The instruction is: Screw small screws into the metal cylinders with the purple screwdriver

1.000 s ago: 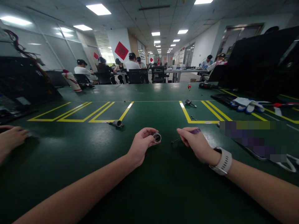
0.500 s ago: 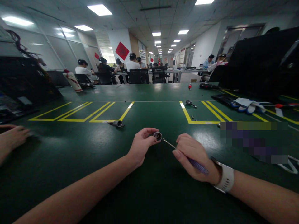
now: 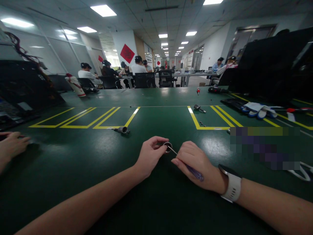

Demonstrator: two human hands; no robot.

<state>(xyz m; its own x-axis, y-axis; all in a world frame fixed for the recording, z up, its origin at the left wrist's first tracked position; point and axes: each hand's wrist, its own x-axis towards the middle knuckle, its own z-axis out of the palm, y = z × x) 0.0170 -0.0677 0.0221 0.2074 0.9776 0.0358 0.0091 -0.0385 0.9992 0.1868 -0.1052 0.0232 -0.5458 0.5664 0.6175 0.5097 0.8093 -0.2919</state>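
Between the thumb and fingers of my left hand [image 3: 152, 155] is a small round metal part [image 3: 168, 147], hollow, its open end turned toward my right side. My right hand [image 3: 195, 164] is closed around a screwdriver with a translucent purple handle [image 3: 195, 173]. The thin shaft [image 3: 173, 150] slants up to the left, and its tip is inside the opening of the metal part. What the tip touches in there is hidden. Ahead of my left hand, a similar hollow metal piece [image 3: 123, 130] lies on the green table [image 3: 102, 199].
Another metal piece [image 3: 200, 108] and several tiny dark parts [image 3: 202, 124] lie by yellow tape markings [image 3: 215, 128]. White-blue gloves [image 3: 259, 110] and a red-tipped tool [image 3: 198, 90] are farther back. A co-worker's hand [image 3: 15, 145] rests at the left edge. A blurred patch covers something at right.
My right hand has moved left, bringing the screwdriver's tip from beside the metal part into its opening. My left hand has shifted slightly right and turned the part a little.
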